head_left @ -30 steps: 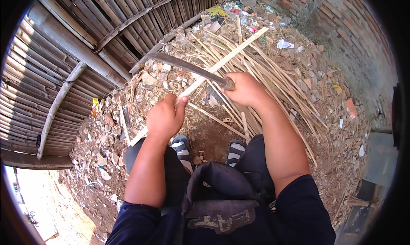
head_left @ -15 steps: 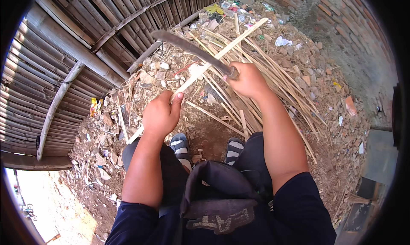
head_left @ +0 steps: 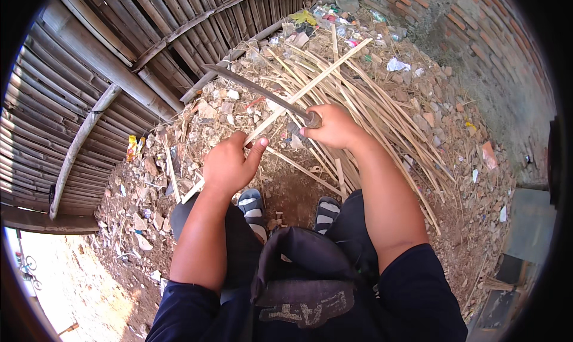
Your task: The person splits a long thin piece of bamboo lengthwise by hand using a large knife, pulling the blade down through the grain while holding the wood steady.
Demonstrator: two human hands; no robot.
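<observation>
My left hand [head_left: 231, 163] is closed round a long pale bamboo strip [head_left: 322, 74], which slants from beside my left knee up to the far right. My right hand [head_left: 334, 126] grips the handle of a machete [head_left: 256, 90]. Its long dark blade points to the far left and crosses the strip beyond my left hand, seemingly against it. Beyond and under my right hand lies a loose pile of similar bamboo strips [head_left: 388, 121] on the ground.
Stone rubble and litter [head_left: 209, 110] cover the ground around my sandalled feet [head_left: 252, 208]. A bamboo wall [head_left: 77, 127] stands at the left, a brick wall [head_left: 471, 37] at the far right. A white scrap [head_left: 398, 64] lies beyond the pile.
My right hand has come nearer, bringing the machete lower along the strip toward my left hand. My left hand keeps its hold, almost in the same place.
</observation>
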